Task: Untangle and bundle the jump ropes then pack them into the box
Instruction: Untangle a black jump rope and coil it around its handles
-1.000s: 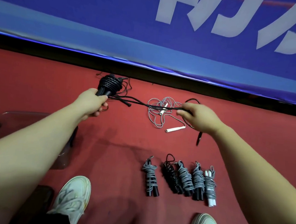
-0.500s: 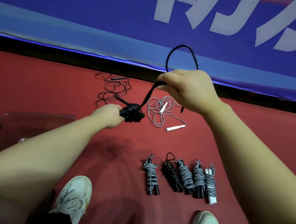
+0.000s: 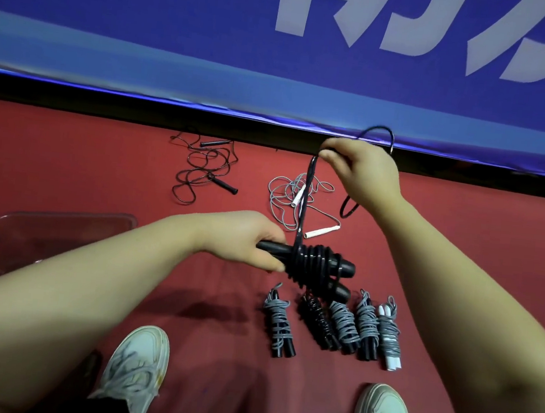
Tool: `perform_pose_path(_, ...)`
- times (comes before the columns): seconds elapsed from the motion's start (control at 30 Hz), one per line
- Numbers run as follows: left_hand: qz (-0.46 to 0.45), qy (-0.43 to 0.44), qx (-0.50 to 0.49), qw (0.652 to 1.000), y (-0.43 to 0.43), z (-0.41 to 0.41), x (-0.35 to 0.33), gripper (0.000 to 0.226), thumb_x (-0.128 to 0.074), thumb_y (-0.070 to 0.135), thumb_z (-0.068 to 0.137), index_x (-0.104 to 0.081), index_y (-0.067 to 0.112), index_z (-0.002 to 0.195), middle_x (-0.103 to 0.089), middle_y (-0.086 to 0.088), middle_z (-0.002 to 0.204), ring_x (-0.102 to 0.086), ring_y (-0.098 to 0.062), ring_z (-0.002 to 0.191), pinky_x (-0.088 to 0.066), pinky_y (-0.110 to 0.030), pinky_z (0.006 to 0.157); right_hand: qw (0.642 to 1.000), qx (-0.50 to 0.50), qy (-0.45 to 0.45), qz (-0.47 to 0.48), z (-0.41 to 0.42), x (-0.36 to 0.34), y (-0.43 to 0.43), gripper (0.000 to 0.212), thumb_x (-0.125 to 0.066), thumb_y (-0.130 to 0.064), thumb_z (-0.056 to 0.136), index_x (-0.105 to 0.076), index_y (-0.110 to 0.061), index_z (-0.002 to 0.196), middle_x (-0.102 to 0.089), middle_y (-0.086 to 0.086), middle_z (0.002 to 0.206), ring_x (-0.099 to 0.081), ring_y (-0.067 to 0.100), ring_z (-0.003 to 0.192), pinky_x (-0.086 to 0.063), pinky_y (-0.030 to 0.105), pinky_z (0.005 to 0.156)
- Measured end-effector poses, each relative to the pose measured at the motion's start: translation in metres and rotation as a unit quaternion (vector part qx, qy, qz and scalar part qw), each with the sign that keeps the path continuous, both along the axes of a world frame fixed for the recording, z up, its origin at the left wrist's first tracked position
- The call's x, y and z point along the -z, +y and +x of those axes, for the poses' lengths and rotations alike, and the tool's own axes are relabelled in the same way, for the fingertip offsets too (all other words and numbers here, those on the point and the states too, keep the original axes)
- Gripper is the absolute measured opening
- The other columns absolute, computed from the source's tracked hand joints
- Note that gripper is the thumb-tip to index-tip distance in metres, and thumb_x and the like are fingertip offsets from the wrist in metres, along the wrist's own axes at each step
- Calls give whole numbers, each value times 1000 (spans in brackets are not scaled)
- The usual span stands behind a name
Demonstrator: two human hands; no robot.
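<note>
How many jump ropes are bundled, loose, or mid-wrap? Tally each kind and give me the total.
Bundled ropes: 5
Loose ropes: 2
Half-wound black rope, held by left hand and right hand: 1
Total: 8

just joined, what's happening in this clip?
A person is winding a black jump rope around its handles. The left hand grips the handles; the right hand holds the loose cord up above them. Five finished bundles lie in a row on the red floor. Two ropes remain loose farther out: a black one and a grey one. The clear box sits at left.
</note>
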State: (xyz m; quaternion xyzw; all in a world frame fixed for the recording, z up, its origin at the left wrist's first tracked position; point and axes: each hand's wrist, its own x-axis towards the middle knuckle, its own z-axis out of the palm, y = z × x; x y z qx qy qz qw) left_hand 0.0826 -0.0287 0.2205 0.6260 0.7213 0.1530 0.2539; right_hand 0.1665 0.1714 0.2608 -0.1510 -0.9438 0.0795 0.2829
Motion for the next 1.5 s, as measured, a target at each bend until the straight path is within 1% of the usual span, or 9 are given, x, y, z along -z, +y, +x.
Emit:
perform_pose_path(0.1, 57, -52, 3, 997, 4, 14, -25, 20, -69, 30, 86, -58, 22, 71, -47, 10, 59, -41, -1, 54, -32, -19, 54, 996, 16, -39, -80, -1, 14, -1, 31, -50, -43, 94, -67, -25, 112, -69, -6, 110, -61, 16, 105, -47, 28, 82)
perform_pose_path(0.23, 142, -118, -81, 979, -1, 9, -51, 18, -68, 34, 84, -63, 19, 76, -55, 15, 58, -47, -1, 54, -38, -19, 57, 939, 15, -51, -339, 1, 33, 2, 35, -49, -26, 97, -55, -11, 128, -68, 1, 109, -62, 17, 104, -43, 9, 62)
perform_pose_path(0.33, 190, -162, -138, 958, -6, -1, -57, 21, -62, 37, 81, -60, 16, 81, -55, 2, 64, -45, -10, 55, -37, -22, 53, 963, 40, -188, -189, 6, 51, -5, 42, -40, -29, 100, -44, -5, 135, -51, 17, 134, -46, 33, 125, -38, 30, 87)
perform_pose_path(0.5, 279, -224, -282, 890, -1, -13, -45, 17, -55, 8, 91, -40, 14, 86, -62, -13, 79, -44, -14, 56, -37, -22, 51, 958, -76, -263, -79, 2, 75, -26, 28, -41, -31, 100, -51, -11, 116, -64, 14, 107, -57, 34, 96, -37, 35, 70)
perform_pose_path(0.77, 270, -162, -421, 850, -15, -57, -15, 22, -57, 15, 89, -37, 21, 83, -58, -12, 78, -48, -21, 63, -40, -35, 61, 951, -86, -292, -50, 1, 65, -34, 20, -34, -27, 101, -51, -17, 106, -62, 11, 104, -57, 32, 94, -40, 36, 69)
perform_pose_path(1.07, 118, 16, -396, 910, -14, -57, 7, 20, -57, 18, 91, -38, 11, 96, -55, -9, 86, -51, -27, 77, -32, -31, 64, 931, -107, -198, 286, -1, -9, -48, 28, -35, -31, 101, -55, -20, 116, -63, 1, 104, -59, 29, 95, -29, 30, 67)
perform_pose_path(1.17, 65, 48, -326, 942, -9, -46, 10, 19, -58, 18, 90, -41, 12, 96, -57, -9, 86, -53, -28, 79, -33, -30, 64, 901, -142, -163, 375, -7, -24, -51, 16, -54, -21, 89, -68, -22, 98, -67, -3, 82, -62, 24, 78, -34, 29, 71)
perform_pose_path(1.27, 30, 88, -245, 965, -2, -31, 8, 18, -59, 18, 89, -46, 13, 100, -58, -7, 91, -53, -26, 83, -33, -29, 64, 890, -188, -128, 395, -7, -25, -49, 8, -63, -22, 71, -70, -23, 69, -57, -7, 53, -55, 20, 51, -40, 27, 68)
perform_pose_path(1.5, 26, -26, -90, 995, -3, -15, 0, 18, -68, 20, 85, -51, 23, 87, -55, 5, 72, -50, -13, 67, -39, -27, 63, 901, -189, -96, 379, -3, -12, -23, 25, -49, -33, 84, -67, -19, 75, -57, -6, 58, -55, 21, 58, -27, 34, 83)
